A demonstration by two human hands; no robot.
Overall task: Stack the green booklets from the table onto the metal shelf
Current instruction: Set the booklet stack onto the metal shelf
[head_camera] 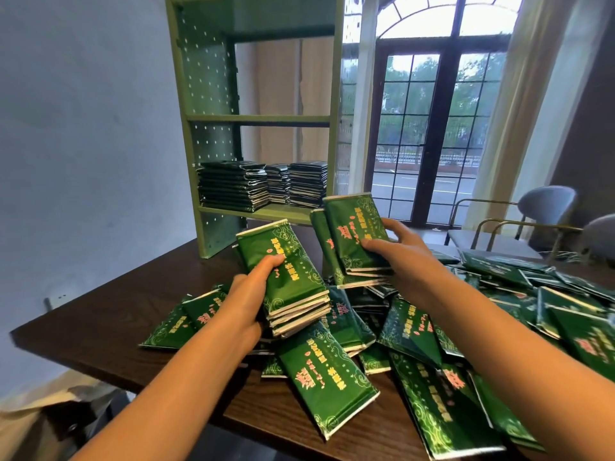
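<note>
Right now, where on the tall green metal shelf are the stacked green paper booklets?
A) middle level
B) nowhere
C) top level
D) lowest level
D: the stacks of green booklets sit side by side on the lowest level of the green metal shelf; the level above is bare.

Three stacks of booklets (234,186) filled most of the lower level of the green metal shelf (259,118), leaving open room above them up to the next board. The level above stood open. Loose booklets (332,384) lay heaped across the table (100,314) before the shelf; the table's left side was bare.
</note>
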